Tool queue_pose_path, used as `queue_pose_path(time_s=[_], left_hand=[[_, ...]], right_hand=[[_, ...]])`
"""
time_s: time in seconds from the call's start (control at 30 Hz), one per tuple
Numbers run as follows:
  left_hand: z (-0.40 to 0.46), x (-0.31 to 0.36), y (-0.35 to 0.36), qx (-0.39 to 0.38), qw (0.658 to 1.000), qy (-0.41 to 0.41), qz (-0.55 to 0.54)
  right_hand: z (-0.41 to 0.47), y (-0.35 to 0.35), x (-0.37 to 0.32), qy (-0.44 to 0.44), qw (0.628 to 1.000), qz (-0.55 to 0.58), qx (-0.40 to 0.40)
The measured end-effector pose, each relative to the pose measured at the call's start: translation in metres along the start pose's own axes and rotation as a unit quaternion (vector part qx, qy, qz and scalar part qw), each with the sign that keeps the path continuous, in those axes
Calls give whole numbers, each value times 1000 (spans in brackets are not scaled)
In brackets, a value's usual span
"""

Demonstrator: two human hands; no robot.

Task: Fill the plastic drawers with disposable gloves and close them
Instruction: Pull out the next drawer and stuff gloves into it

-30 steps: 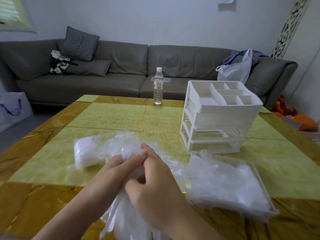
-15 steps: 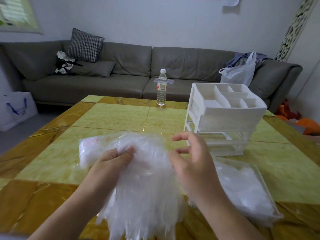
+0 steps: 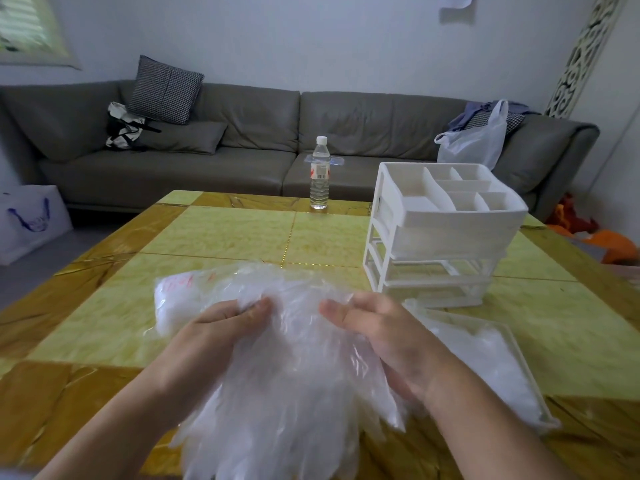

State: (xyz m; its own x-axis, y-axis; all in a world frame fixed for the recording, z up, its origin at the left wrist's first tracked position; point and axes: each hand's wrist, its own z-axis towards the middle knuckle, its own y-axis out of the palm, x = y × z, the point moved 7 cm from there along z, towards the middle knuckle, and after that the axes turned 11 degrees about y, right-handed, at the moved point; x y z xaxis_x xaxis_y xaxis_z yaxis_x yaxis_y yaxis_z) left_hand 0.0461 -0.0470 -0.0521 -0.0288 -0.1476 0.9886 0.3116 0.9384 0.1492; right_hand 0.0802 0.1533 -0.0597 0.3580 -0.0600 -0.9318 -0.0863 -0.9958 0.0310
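Gloves — a thick, clear bundle — hang between both hands at the near edge of the table, fingers of the gloves drooping toward the person. The left hand grips the bundle's left side, fingers curled into the plastic. The right hand lies against its right side with fingers nearly straight, thumb behind, seemingly steadying and squaring the stack so it will lie flat. Just right of the hands sits a pulled-out drawer, already holding gloves, placed near so the bundle has little way to travel. Beyond it stands the white drawer unit with an empty slot showing in its frame — probably where that drawer returns. Its top tray is divided into compartments. Under the bundle lies the glove bag; its red print is too blurred to read. A water bottle at the far edge carries a red-and-white label, likewise unreadable.
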Motion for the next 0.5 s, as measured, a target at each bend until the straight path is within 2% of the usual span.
queue_pose_path(time_s=[0.07,0.17,0.27,0.33,0.43,0.5], left_hand=[[-1,-2,1,-9,1000,-6,7],[1,-3,1,-22,1000,-7,4],[4,2,-1,-69,996,7,61],[4,3,-5,-116,986,7,121],[4,1,-10,-210,952,5,223],[5,0,-18,-223,944,-4,245]], right_hand=[[1,2,6,21,999,17,-28],[5,-5,5,-3,1000,1,19],[11,-15,3,-35,997,18,67],[11,-20,2,-49,995,27,87],[13,-31,1,-62,991,5,119],[15,-35,1,-67,989,-10,128]])
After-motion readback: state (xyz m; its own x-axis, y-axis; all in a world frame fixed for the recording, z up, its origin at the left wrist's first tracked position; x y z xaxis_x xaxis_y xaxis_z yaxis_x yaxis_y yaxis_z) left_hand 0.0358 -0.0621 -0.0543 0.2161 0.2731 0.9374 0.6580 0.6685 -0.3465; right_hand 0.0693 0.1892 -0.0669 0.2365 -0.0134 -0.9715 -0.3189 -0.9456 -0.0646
